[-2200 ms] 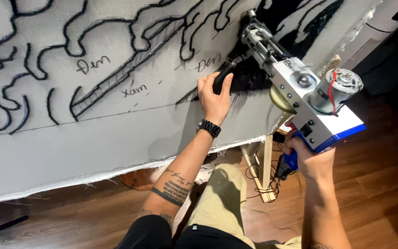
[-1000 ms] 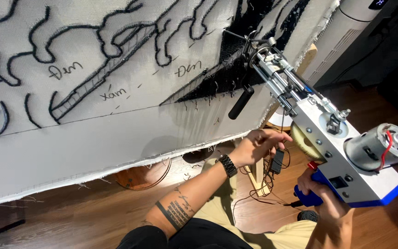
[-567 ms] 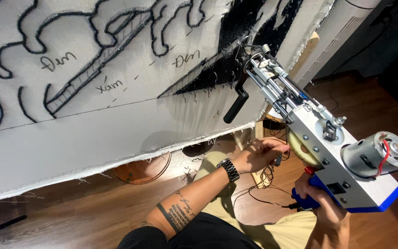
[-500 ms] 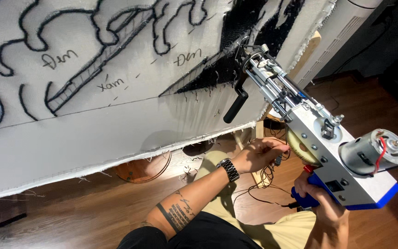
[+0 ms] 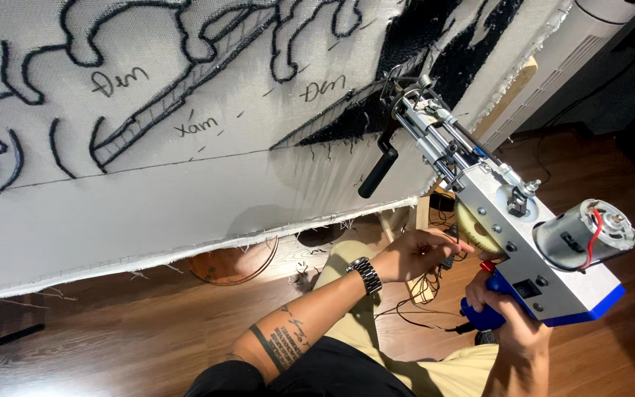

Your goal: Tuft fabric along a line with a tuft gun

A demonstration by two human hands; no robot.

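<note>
The right hand (image 5: 508, 323) is clenched around the blue pistol grip of the tufting gun (image 5: 494, 220), whose silver body slants up and left so that its needle end touches the stretched grey backing cloth (image 5: 148, 213) at the edge of a black tufted patch (image 5: 406, 44). A silver motor (image 5: 586, 235) with red wire sits on the gun's rear, and its black front handle (image 5: 378, 170) hangs free — no hand on it. The left hand (image 5: 417, 254), a dark watch (image 5: 367, 273) on its wrist, is below the gun near the yellow gear, fingers curled and pinched at thin dark cords; whether it actually grips one cannot be told. The cloth bears black outlined shapes and three short handwritten marks in dark ink, spaced across its middle. Compared with half a second ago, little has changed — the gun leans a touch more upright and the left hand stays under it.
</note>
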